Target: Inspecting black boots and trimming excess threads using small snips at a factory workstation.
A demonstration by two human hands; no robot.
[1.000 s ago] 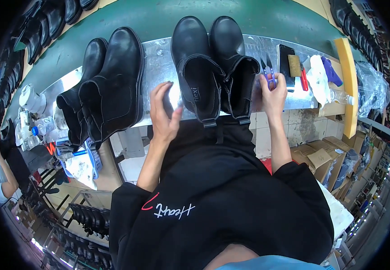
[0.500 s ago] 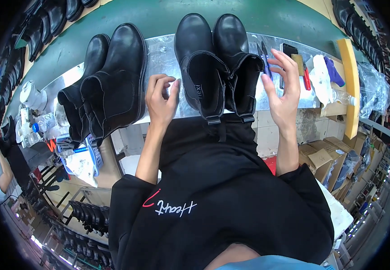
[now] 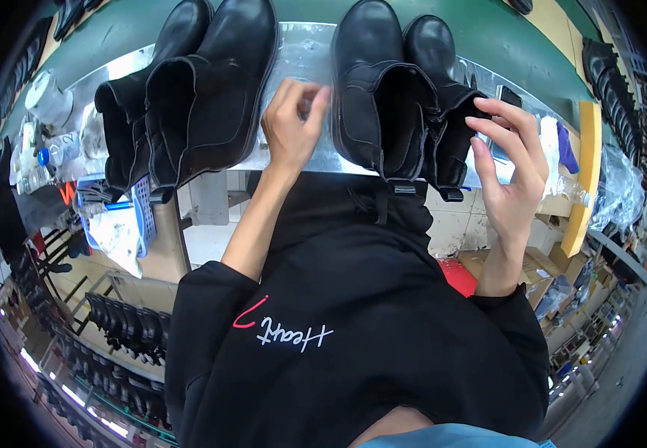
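Two pairs of black ankle boots stand on a metal-topped bench, toes pointing away from me. Between the pairs is my left hand (image 3: 293,123), its fingers loosely curled with the thumb apart and nothing seen in them. It is beside the inner boot of the left pair (image 3: 222,112), near the left boot of the right pair (image 3: 357,112). My right hand (image 3: 514,153) is open at the outer side of the right pair's other boot (image 3: 431,56). Its fingertips come up to that boot's shaft; whether they touch it, I cannot tell.
A green surface (image 3: 308,10) lies beyond the metal top (image 3: 301,56). At right are a phone (image 3: 509,95), a purple cloth (image 3: 567,149) and a yellow foam-like strip (image 3: 588,179). At left, a white bottle (image 3: 47,101) stands above a blue basket (image 3: 144,216).
The view has shifted, and both pairs now sit higher in it and farther apart. The right pair's boots have spread at the toes. My right hand has come closer to the outer boot's shaft.
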